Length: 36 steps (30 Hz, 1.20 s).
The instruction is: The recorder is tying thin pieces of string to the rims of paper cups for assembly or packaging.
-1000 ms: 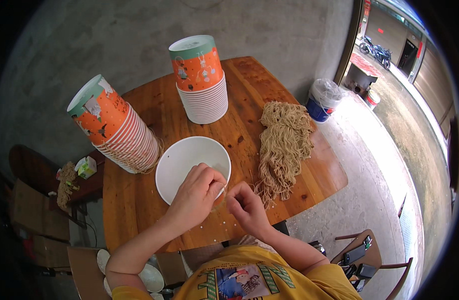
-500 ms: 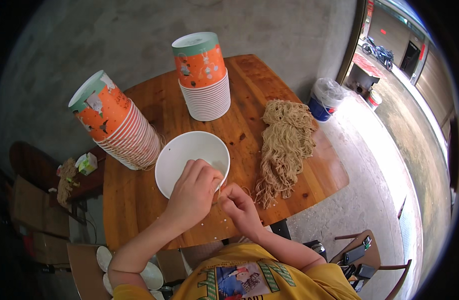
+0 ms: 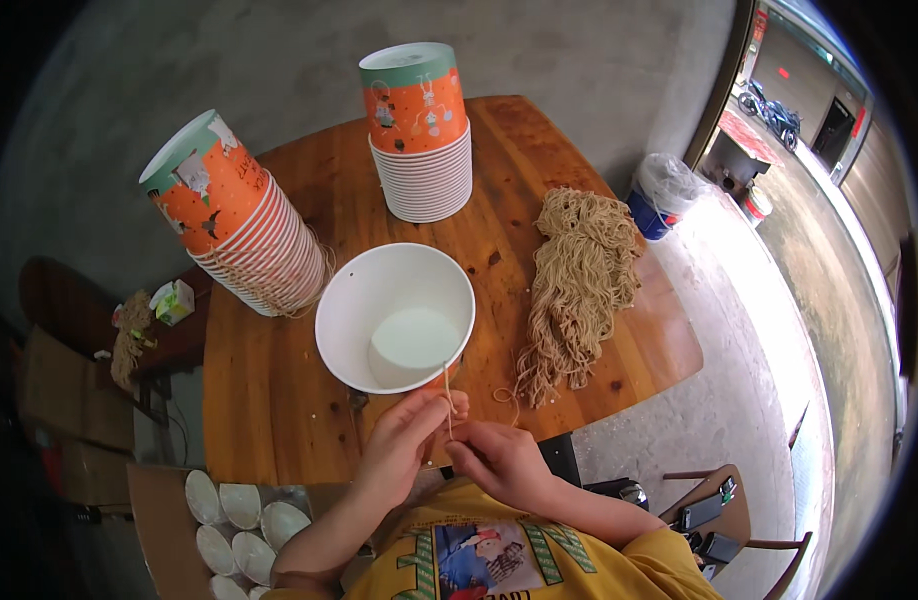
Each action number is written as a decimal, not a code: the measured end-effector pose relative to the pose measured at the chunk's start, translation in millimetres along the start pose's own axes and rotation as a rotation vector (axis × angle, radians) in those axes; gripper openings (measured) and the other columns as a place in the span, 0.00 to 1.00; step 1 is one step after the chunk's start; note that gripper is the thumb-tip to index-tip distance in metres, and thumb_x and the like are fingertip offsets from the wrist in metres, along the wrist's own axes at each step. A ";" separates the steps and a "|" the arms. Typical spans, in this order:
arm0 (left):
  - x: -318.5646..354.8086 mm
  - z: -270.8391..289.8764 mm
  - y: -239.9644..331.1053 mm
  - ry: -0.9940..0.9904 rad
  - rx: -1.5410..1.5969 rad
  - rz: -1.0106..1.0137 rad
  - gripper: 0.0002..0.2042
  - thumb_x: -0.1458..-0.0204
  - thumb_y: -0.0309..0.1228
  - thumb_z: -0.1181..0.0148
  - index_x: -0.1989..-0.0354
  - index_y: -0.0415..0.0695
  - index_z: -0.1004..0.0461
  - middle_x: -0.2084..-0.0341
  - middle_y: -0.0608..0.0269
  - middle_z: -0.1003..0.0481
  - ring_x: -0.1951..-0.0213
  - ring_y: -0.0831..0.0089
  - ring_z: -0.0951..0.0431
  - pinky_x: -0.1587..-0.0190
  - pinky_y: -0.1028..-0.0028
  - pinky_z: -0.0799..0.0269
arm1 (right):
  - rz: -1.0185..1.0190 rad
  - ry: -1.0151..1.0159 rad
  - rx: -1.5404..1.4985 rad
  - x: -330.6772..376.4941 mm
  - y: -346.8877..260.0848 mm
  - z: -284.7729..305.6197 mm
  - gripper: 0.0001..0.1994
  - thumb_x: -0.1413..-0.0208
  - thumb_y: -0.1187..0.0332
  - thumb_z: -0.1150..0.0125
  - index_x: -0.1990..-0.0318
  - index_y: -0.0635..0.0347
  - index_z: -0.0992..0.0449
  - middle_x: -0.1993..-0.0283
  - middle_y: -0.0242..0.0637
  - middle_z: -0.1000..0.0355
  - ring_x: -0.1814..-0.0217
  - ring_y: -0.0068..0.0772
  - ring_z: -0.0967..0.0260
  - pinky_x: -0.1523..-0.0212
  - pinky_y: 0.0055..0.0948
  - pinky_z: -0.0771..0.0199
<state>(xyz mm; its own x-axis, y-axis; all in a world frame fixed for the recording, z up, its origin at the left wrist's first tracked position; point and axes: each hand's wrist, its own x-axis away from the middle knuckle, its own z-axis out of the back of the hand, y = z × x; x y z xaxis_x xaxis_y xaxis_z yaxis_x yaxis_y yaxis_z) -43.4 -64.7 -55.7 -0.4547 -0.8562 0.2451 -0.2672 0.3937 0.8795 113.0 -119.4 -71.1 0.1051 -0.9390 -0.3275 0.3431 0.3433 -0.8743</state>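
As string (image 3: 447, 379) protrudes — lettering (image 3: 506, 595) seems clipped.

The white tub (image 3: 395, 318) looks like smooth, coated paper. From it, the stacks at ten (image 3: 229, 215) and twelve o'clock (image 3: 419, 130) show printed paper; the strand (image 3: 448, 392) at five and yarn bundle (image 3: 582, 285) at three, matt fibre; the bucket (image 3: 647, 216) at two, plastic. The table (image 3: 279, 400) is glossy wood.

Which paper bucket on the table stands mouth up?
The single white-lined bucket, just beyond the left hand; the buckets in the left stack and right stack are upside down.
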 end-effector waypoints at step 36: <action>-32.3 15.6 18.7 0.265 0.123 -0.138 0.05 0.43 0.30 0.44 0.67 0.42 0.26 0.75 0.68 0.27 0.70 0.80 0.29 0.62 0.79 0.33 | 0.308 -0.115 0.386 -16.3 22.0 -29.9 0.05 0.45 0.68 0.41 0.68 0.57 0.30 0.77 0.38 0.32 0.77 0.41 0.30 0.78 0.38 0.30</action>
<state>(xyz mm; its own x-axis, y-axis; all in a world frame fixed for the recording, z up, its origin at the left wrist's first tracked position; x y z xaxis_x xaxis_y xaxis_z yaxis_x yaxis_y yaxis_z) -46.9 -24.4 -53.6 -0.1745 -0.9553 0.2387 -0.4188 0.2914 0.8601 91.0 -95.9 -95.7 0.3503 -0.7993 -0.4884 0.5981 0.5921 -0.5401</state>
